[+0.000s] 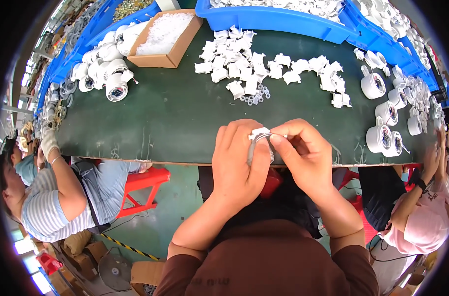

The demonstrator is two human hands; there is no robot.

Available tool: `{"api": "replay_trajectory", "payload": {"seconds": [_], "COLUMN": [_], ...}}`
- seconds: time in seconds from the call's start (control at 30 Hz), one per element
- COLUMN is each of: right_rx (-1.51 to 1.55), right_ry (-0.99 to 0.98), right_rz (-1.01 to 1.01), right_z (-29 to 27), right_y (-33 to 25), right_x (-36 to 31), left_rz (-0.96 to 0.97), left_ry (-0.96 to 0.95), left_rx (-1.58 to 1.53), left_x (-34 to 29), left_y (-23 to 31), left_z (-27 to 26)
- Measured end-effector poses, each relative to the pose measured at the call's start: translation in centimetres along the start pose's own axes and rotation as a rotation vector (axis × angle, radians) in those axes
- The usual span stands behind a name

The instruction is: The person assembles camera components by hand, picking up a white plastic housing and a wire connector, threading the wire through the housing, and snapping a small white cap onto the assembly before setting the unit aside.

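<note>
At the near edge of the table, my left hand (238, 165) is wrapped round a small round white housing (259, 132), most of it hidden by the fingers. My right hand (310, 160) meets it from the right, thumb and forefinger pinched at the housing's rim. What those fingertips hold is too small to make out. Beyond my hands lie several small translucent rings (256, 97) in a little cluster. Behind them spreads a loose pile of white plastic brackets (241, 61).
White round lamp-like units stand on the right (378, 139) and left (117, 88). A cardboard box (158, 60) holds clear small parts. Blue bins (278, 18) line the far side. A gloved co-worker (61, 190) sits left, another person (424, 217) right.
</note>
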State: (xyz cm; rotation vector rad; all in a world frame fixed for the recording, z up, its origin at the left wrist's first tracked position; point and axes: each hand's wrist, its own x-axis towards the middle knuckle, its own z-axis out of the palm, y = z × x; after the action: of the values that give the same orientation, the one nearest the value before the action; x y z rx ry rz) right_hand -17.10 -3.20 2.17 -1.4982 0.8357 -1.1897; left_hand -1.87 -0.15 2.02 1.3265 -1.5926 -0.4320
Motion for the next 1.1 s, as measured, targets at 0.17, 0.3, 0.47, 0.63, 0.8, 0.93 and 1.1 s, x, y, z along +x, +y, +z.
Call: {"api": "replay_trajectory", "payload": {"seconds": [0.17,0.3,0.47,0.63,0.8,0.93,1.1], "right_rx": [0.223,0.299,-0.188,-0.89,-1.063,-0.439,0.003], "right_ry": [-0.042,-0.109,-0.207,-0.05,-0.166,-0.134,-0.213], "right_rz": [0.285,0.373,0.202,-0.269,-0.424,0.115,0.054], "right_z": [-0.5,-1.6,-4.3,-7.0,-7.0,-6.7,-3.4], "right_y": [-0.7,-1.2,-1.8,2.1,3.5,1.8,-0.6], "right_x": [0.2,0.5,3.9,9.2,10.1,8.5,3.4], "left_rz": [0.032,0.061,0.009,0.007,0.013,-0.359,-0.679], "left_ry": [-0.022,-0.066,-0.007,-0.008,-0.011,-0.068,-0.141], "left_rx": [0.022,0.002,-0.005,0.003,-0.015,-0.518,-0.94], "left_x": [0.2,0.5,0.2,0.4,0.3,-0.4,0.0], "left_y": [0.4,0.2,0.1,0.3,-0.2,0.1,0.6], "left_z": [-0.1,-0.3,-0.2,0.0,-0.5,-0.9,-1.2]}}
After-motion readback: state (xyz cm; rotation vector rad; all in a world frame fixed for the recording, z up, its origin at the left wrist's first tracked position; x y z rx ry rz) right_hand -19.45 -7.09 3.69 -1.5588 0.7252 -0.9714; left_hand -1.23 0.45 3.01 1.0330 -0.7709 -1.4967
